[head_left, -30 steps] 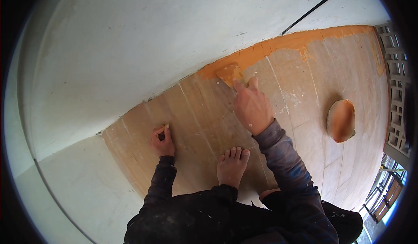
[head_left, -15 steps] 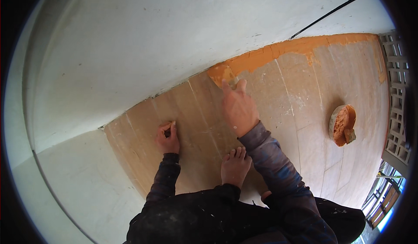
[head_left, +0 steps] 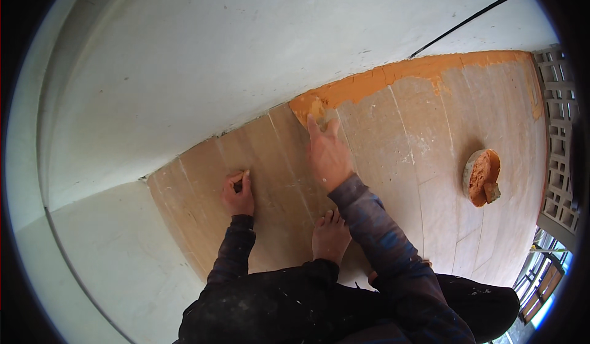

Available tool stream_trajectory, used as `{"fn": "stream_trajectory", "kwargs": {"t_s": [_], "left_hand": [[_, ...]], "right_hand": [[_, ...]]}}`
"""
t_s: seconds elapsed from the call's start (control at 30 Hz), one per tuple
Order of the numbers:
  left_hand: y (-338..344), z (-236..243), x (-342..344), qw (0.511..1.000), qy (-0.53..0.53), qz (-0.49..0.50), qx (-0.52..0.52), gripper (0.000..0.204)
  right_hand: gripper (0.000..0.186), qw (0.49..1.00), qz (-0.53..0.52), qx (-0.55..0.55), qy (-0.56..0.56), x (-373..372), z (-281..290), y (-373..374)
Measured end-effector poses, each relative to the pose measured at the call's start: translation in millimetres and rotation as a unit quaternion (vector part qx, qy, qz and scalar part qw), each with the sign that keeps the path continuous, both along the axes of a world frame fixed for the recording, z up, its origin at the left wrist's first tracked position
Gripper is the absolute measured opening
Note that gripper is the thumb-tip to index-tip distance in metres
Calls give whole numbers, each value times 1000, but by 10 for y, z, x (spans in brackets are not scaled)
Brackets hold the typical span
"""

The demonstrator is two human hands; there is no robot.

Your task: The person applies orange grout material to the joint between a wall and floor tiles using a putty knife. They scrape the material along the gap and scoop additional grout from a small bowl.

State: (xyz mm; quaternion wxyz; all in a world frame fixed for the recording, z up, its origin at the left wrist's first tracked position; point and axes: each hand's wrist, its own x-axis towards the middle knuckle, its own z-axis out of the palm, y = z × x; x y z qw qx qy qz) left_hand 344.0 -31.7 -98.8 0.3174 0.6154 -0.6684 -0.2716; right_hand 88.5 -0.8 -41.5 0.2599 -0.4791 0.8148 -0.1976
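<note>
My right hand [head_left: 330,156] grips a putty knife [head_left: 317,107], its blade smeared with orange paste. The blade presses on the wood-look planks at the left end of an orange paste strip [head_left: 381,80], which runs along the foot of the white wall. My fingers hide most of the handle. Further left, my left hand [head_left: 238,193] is curled just over the planks, thumb and fingertips together. Whether anything sits in that pinch, I cannot make out. Well to the right of my right hand, a round shallow tub [head_left: 482,177] holds reddish-orange paste, with a small paste-smeared piece at its edge.
A white wall [head_left: 203,55] rises along the far side, with a black cable [head_left: 467,21] against it. A pale wall [head_left: 123,239] meets the planks on the left. At the right stands a lattice block screen [head_left: 559,141]. My bare foot [head_left: 330,236] rests between my arms.
My right hand and the putty knife have shifted slightly left along the wall's foot, and the orange strip reaches a little further left. My left hand has barely moved.
</note>
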Motion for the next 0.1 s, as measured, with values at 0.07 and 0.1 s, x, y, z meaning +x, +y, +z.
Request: {"fn": "stream_trajectory", "kwargs": {"t_s": [0.07,0.1], "left_hand": [[4,-22,-31,1000,-1,-5,-5,16],[0,-45,1,1000,-8,-11,-23,16]], "right_hand": [[66,1000,-18,8,9,47,-138,-16],[71,999,-30,12,13,106,-178,-53]]}}
